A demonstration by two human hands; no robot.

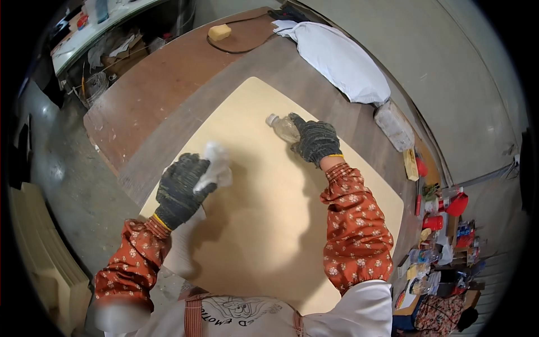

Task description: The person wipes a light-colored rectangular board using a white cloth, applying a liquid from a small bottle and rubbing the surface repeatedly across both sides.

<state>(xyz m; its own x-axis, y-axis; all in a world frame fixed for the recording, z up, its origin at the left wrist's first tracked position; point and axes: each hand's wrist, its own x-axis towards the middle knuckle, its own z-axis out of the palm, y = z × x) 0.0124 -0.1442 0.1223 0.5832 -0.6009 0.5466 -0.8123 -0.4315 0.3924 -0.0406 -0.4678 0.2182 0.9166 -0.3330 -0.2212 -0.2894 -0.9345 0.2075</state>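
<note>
Working with the dark-gloved left hand [181, 187] left of frame centre, pinching a crumpled white cloth [219, 168] between bent fingers and thumb, reaching over a cream board [269, 194] mid-frame, gripping a clear bottle [284, 129] at upper centre between the right hand's [318, 141] fingers and thumb

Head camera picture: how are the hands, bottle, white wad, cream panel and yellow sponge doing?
Left gloved hand: closed on the white wad
Right gloved hand: gripping the clear plastic bottle
Clear plastic bottle: tipped, neck pointing left
White wad: crumpled
Cream panel: flat, partly shadowed
Yellow sponge: unheld
</note>
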